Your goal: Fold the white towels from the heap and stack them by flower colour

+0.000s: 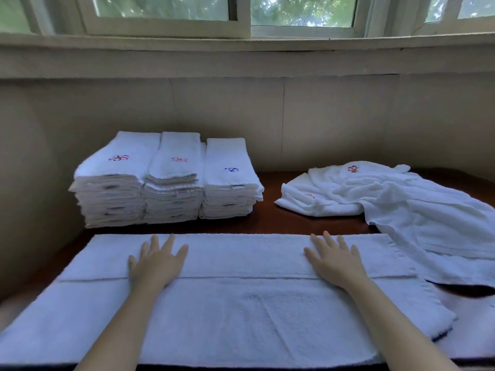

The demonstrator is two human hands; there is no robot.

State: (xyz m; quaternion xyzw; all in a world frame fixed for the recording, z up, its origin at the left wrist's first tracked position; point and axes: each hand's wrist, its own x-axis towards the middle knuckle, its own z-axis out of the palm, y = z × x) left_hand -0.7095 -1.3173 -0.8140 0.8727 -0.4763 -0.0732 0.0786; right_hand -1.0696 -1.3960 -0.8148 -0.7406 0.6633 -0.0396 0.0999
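Lying flat on the folded towel (pixel 241 298), both hands, left hand (pixel 156 263), right hand (pixel 336 259), fingers spread.

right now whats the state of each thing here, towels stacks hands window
towel on the table: spread flat, far edge folded over toward the person
left hand: open, flat on the fold
right hand: open, flat on the fold
folded stacks: three, side by side
unfolded heap: loose, crumpled
window: shut
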